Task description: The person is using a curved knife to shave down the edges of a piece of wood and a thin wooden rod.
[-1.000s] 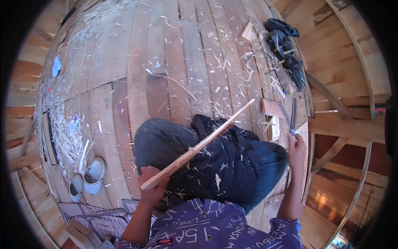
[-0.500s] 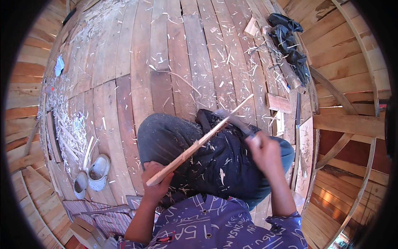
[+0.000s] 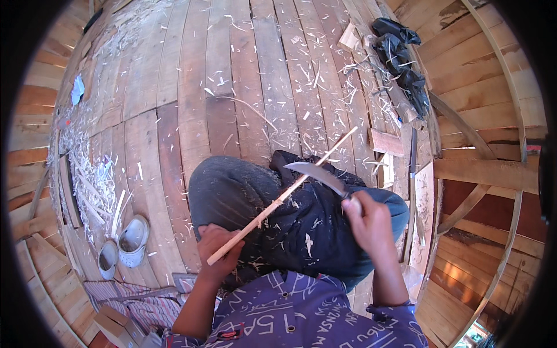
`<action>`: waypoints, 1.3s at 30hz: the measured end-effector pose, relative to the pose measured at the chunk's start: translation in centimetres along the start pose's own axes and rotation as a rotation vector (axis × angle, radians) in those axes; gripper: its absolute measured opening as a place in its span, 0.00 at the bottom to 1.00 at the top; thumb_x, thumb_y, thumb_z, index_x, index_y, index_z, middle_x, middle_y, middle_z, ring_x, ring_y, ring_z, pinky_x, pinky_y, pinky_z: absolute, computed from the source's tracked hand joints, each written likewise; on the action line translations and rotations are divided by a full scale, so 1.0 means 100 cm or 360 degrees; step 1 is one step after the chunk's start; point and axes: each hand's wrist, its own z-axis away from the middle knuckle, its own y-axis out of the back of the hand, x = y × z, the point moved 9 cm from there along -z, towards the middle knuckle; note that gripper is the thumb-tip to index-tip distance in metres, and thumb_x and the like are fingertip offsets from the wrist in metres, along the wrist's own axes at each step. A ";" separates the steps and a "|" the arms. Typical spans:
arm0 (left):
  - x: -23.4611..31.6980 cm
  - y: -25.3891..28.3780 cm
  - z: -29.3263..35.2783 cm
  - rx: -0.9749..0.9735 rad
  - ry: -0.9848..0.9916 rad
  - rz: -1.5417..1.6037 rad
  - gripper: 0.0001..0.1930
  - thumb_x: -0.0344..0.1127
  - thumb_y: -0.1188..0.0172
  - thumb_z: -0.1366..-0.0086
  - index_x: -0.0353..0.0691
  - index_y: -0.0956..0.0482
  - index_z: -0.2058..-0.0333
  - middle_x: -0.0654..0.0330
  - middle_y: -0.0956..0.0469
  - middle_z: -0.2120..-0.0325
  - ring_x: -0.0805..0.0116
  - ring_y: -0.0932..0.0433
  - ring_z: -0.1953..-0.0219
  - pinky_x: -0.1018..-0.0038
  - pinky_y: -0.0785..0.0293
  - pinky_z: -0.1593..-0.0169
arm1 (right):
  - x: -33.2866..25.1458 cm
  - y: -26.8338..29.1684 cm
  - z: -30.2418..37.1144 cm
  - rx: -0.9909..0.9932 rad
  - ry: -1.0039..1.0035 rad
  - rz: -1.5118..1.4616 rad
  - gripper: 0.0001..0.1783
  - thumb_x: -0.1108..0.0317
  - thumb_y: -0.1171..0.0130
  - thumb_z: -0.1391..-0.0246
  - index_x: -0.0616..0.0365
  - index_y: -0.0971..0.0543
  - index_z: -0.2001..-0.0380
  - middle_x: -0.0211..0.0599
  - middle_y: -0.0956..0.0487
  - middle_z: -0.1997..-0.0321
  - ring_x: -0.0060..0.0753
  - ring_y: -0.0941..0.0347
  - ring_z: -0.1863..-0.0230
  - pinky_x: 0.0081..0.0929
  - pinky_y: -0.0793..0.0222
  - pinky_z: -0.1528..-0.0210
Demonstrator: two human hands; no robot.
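Note:
My left hand (image 3: pixel 219 248) is closed around the lower end of a long, pale wooden stick (image 3: pixel 268 210), which slants up and to the right across my lap. The stick tapers toward its far tip and has a rough patch midway. In my right hand (image 3: pixel 371 220) is the handle of a curved knife (image 3: pixel 318 175). Its blade points left and crosses the stick near the upper part; whether it touches the wood I cannot tell. Shavings lie scattered over the dark cloth (image 3: pixel 313 226) on my lap.
Wood shavings (image 3: pixel 93 191) pile up along the left side of the plank floor (image 3: pixel 174 139), near a pair of grey clogs (image 3: pixel 133 240). Black plastic (image 3: pixel 400 64) and wood offcuts (image 3: pixel 386 142) lie at the right wall. A cardboard box (image 3: pixel 119 326) and striped cloth (image 3: pixel 136 304) are at lower left.
The blurred knife has come to rest in clear view, its blade reaching further left over the stick. The stick has turned, showing a narrower face. My left hand keeps its grip.

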 end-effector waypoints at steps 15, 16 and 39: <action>0.009 0.001 0.003 -0.0075 -0.0229 -0.0162 0.12 0.24 0.33 0.54 0.38 0.20 0.68 0.61 0.22 0.77 0.63 0.27 0.74 0.70 0.35 0.65 | 0.158 0.088 -0.022 0.0529 -0.0540 0.0697 0.22 0.51 0.48 0.41 0.63 0.24 0.72 0.55 0.24 0.77 0.55 0.26 0.74 0.42 0.32 0.71; 0.010 0.000 0.002 -0.0057 -0.0252 -0.0142 0.12 0.24 0.33 0.54 0.38 0.20 0.68 0.61 0.23 0.77 0.64 0.27 0.74 0.70 0.35 0.65 | 0.176 0.101 -0.013 0.0566 -0.0604 0.0713 0.21 0.53 0.48 0.41 0.64 0.24 0.72 0.55 0.24 0.77 0.55 0.27 0.75 0.40 0.33 0.72; 0.010 -0.006 0.007 -0.0052 -0.0312 -0.0214 0.11 0.27 0.35 0.52 0.38 0.20 0.66 0.60 0.22 0.75 0.63 0.29 0.75 0.68 0.36 0.64 | 0.035 0.002 -0.025 0.0136 -0.0082 0.0406 0.20 0.52 0.40 0.47 0.61 0.26 0.74 0.52 0.25 0.82 0.58 0.27 0.76 0.44 0.34 0.75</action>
